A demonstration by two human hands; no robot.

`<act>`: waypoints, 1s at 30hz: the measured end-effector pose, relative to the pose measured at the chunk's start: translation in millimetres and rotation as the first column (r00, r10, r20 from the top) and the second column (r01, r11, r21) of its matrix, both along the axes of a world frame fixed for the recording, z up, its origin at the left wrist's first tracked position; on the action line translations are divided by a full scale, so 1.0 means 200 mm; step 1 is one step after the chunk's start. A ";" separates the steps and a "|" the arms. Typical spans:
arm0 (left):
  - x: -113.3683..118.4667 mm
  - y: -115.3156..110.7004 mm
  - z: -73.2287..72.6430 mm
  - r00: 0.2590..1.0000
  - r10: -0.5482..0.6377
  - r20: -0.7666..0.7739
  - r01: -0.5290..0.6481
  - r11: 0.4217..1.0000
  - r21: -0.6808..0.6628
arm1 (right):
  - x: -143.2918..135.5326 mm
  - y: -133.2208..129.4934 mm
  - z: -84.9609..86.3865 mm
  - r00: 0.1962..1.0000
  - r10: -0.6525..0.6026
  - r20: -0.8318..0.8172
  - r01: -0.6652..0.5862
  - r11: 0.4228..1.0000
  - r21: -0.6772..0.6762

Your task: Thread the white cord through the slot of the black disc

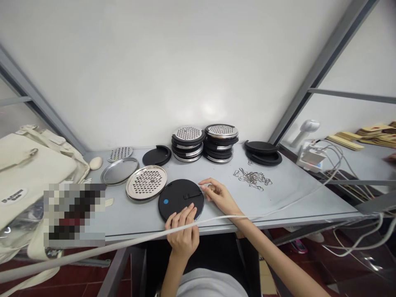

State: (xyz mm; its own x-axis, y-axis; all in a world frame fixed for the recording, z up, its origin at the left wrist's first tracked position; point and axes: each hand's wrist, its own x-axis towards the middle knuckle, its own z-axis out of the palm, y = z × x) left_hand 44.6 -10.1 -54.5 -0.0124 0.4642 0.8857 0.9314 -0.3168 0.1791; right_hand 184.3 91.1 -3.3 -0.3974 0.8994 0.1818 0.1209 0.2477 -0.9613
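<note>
A round black disc [176,194] with a blue dot and a small clip-like slot lies at the table's front edge. My left hand [184,231] rests on its near edge, fingers spread over the rim. At its right edge is my right hand [218,196], thumb and index finger curled near the slot; whether something small is between them is too small to tell. Touching or close by on the left lies a round metal grater plate [146,182]. Metal hooks [253,177] are heaped to the right of my right hand.
Behind stand two stacks of grater discs [188,144] [220,142]. Black holders [262,152] lie at right, plain metal plates [120,171] and a black ring holder [156,156] at left. A bag [34,165] sits far left. A white cable [139,238] crosses in front.
</note>
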 end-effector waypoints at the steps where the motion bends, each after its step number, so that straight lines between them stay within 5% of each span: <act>1: 0.00 0.00 0.00 1.000 0.001 0.000 -0.001 1.000 0.002 | -0.01 0.01 -0.01 0.999 -0.017 -0.033 0.016 1.000 -0.021; 9: 0.00 0.00 0.00 1.000 0.000 -0.004 0.000 1.000 0.006 | -0.03 -0.04 -0.01 0.986 -0.034 0.162 0.007 0.986 0.165; 30: 0.00 -0.01 0.00 1.000 -0.009 0.004 0.009 1.000 -0.002 | -0.03 -0.08 0.03 0.949 -0.013 0.315 -0.057 0.976 0.210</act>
